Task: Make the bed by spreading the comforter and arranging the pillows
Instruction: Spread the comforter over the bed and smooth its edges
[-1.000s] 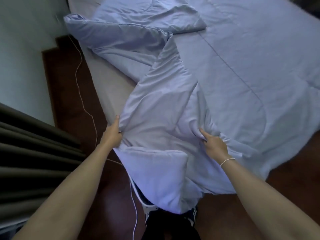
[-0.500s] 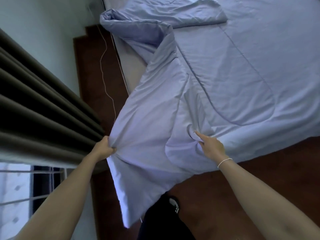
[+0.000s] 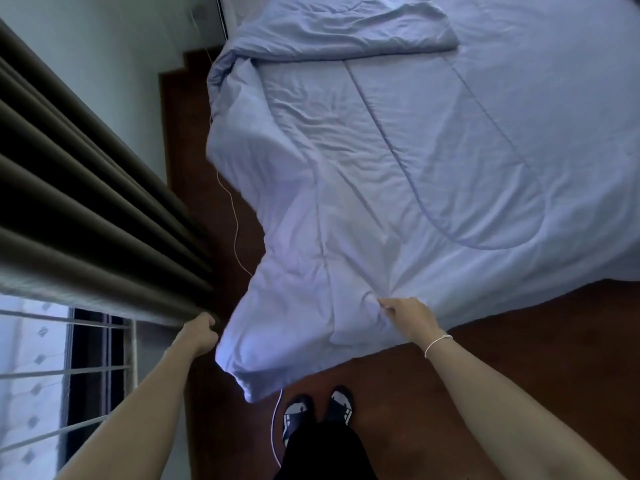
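A pale blue comforter (image 3: pixel 433 150) covers most of the bed, with its near corner pulled off the mattress toward me. My left hand (image 3: pixel 199 332) is closed on the comforter's left edge, close to the curtain. My right hand (image 3: pixel 407 317), with a thin white band at the wrist, pinches a bunch of fabric near the bottom edge. The corner between my hands hangs slack above the floor. At the far end a part of the comforter (image 3: pixel 346 32) lies folded back on itself. No pillows are in view.
A dark pleated curtain (image 3: pixel 86 202) hangs along the left, with a barred window (image 3: pixel 52 375) below it. The floor (image 3: pixel 502 358) is dark red-brown. A thin white cable (image 3: pixel 235 230) runs along the floor beside the bed. My feet in dark shoes (image 3: pixel 317 408) stand below the hanging corner.
I have stepped back and drawn the comforter's corner out and flat; the bunched ridge has spread open and covers the bare mattress side. My left hand moved left toward the curtain.
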Demonstrator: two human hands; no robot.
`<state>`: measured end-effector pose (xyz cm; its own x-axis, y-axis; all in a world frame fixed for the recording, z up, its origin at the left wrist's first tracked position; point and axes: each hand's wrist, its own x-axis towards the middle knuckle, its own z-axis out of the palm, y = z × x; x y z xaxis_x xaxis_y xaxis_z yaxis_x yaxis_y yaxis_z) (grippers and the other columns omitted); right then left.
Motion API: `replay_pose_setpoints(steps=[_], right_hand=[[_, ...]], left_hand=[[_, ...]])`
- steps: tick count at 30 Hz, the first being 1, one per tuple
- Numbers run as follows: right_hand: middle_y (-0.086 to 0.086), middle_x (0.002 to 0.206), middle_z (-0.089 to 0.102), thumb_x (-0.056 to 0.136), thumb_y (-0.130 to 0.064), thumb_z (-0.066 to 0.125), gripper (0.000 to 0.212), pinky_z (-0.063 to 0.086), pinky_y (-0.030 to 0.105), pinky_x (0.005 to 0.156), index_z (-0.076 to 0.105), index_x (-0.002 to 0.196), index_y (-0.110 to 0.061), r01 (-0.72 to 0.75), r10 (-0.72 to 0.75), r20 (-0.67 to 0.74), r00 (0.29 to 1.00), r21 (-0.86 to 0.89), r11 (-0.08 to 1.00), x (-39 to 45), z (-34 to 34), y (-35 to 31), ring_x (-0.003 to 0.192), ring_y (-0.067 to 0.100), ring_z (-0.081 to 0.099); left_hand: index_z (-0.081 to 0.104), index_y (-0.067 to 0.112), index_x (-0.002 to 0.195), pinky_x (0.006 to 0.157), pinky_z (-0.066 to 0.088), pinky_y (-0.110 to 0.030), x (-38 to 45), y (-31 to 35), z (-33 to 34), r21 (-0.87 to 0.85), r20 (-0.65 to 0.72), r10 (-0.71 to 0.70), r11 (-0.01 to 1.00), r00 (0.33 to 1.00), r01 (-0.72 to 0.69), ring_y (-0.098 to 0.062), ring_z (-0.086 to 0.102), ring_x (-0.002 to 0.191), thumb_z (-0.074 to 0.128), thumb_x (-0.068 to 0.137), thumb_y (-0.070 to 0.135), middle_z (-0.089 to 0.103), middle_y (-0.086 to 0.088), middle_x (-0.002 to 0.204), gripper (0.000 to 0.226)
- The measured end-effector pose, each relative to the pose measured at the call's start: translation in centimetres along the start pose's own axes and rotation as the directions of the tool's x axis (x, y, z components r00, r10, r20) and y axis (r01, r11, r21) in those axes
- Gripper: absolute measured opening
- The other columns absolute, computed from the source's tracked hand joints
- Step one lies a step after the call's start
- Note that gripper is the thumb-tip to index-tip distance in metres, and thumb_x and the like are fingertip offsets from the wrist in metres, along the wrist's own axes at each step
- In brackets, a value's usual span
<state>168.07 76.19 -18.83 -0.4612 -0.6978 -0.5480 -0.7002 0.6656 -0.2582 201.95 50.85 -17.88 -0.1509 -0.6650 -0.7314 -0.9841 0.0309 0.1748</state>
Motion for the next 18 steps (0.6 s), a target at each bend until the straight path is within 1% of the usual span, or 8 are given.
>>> replay_pose_setpoints(steps=[1, 3, 5, 7, 10, 14, 18], right_hand=[[0.009, 0.12, 0.064, 0.095, -0.027, 0.045, 0.032, 0.045, 0.037, 0.089, 0.058, 0.124, -0.031, -0.006, 0.005, 0.02, 1.0, 0.024, 1.0, -0.1, 0.1, -0.3, 0.113, 0.033, 0.056], [0.006, 0.131, 0.058, 0.097, -0.032, 0.046, 0.037, 0.04, 0.037, 0.098, 0.051, 0.133, -0.029, -0.01, 0.009, 0.019, 1.0, 0.058, 0.998, -0.1, 0.2, -1.0, 0.124, 0.03, 0.05], [0.004, 0.143, 0.048, 0.098, -0.034, 0.045, 0.044, 0.029, 0.038, 0.109, 0.042, 0.141, -0.025, 0.028, -0.028, -0.005, 1.0, 0.042, 0.999, 0.2, 0.0, -1.9, 0.138, 0.026, 0.035], [0.002, 0.151, 0.038, 0.098, -0.036, 0.045, 0.049, 0.019, 0.042, 0.115, 0.035, 0.145, -0.022, 0.07, -0.07, -0.012, 0.997, 0.025, 0.997, 0.8, -0.4, -2.6, 0.144, 0.026, 0.023], [0.003, 0.155, 0.03, 0.097, -0.038, 0.046, 0.053, 0.018, 0.044, 0.117, 0.032, 0.147, -0.024, 0.069, -0.066, -0.054, 0.996, 0.043, 0.997, 1.9, -1.1, -2.8, 0.146, 0.028, 0.016], [0.004, 0.157, 0.025, 0.097, -0.041, 0.045, 0.057, 0.019, 0.045, 0.117, 0.026, 0.149, -0.026, 0.036, -0.034, -0.07, 0.997, 0.034, 0.999, 2.9, -1.5, -2.1, 0.147, 0.028, 0.011], [0.005, 0.158, 0.021, 0.097, -0.044, 0.044, 0.06, 0.018, 0.046, 0.117, 0.023, 0.15, -0.028, -0.01, 0.012, -0.062, 0.998, 0.038, 0.999, 3.3, -1.7, -1.5, 0.148, 0.029, 0.008]], left_hand=[[0.053, 0.011, 0.111, 0.079, 0.041, -0.029, 0.2, 0.4, -0.5, 0.029, -0.029, 0.032, 0.999, 0.999, -0.031, -0.029, 0.056, 0.101, 0.057, 0.081, 0.011, 0.059, -0.014, 0.116, 0.03], [0.05, 0.009, 0.123, 0.088, 0.042, -0.032, 0.8, 1.6, -1.5, 0.088, -0.071, 0.105, 0.991, 0.992, -0.098, -0.031, 0.054, 0.112, 0.059, 0.085, 0.017, 0.056, -0.016, 0.125, 0.04], [0.044, 0.01, 0.132, 0.096, 0.043, -0.037, 1.2, 3.4, -2.6, 0.134, -0.094, 0.158, 0.98, 0.983, -0.145, -0.032, 0.051, 0.119, 0.06, 0.087, 0.023, 0.05, -0.016, 0.133, 0.05], [0.039, 0.013, 0.138, 0.099, 0.043, -0.043, 1.4, 5.5, -3.1, 0.186, -0.115, 0.215, 0.964, 0.97, -0.191, -0.032, 0.049, 0.122, 0.06, 0.087, 0.028, 0.046, -0.015, 0.137, 0.057], [0.031, 0.016, 0.144, 0.1, 0.042, -0.047, 1.5, 9.3, -2.9, 0.259, -0.125, 0.311, 0.927, 0.942, -0.271, -0.034, 0.045, 0.127, 0.058, 0.089, 0.031, 0.039, -0.013, 0.144, 0.063], [0.027, 0.019, 0.145, 0.101, 0.04, -0.049, 1.0, 14.3, -1.2, 0.35, -0.113, 0.47, 0.843, 0.875, -0.408, -0.033, 0.039, 0.13, 0.056, 0.09, 0.031, 0.03, -0.006, 0.151, 0.064], [0.022, 0.019, 0.148, 0.105, 0.035, -0.05, 0.2, 17.3, 0.3, 0.444, -0.082, 0.573, 0.754, 0.816, -0.484, -0.033, 0.029, 0.137, 0.053, 0.092, 0.033, 0.021, -0.01, 0.155, 0.065]])
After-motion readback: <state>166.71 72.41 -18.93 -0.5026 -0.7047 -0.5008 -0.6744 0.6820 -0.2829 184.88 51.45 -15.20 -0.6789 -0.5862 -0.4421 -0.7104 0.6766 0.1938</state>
